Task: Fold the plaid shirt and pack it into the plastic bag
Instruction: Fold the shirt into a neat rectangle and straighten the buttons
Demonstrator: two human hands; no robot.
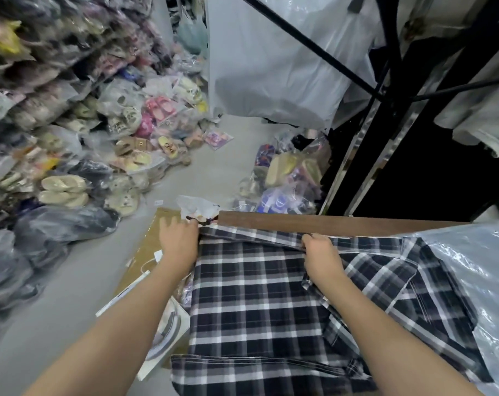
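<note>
A black-and-white plaid shirt lies spread on a brown wooden table. My left hand grips the shirt's far left corner at the table edge. My right hand pinches the far hem, where the cloth is turned over in a narrow fold. A sleeve or side panel lies folded across the shirt's right part. A clear plastic bag lies at the table's right side, partly over the shirt's edge.
A flat cardboard sheet and white packaging lie left of the table. Bagged sandals are piled on the floor and shelves at left. More bagged goods lie beyond the table. A black garment rack with hanging clothes stands at right.
</note>
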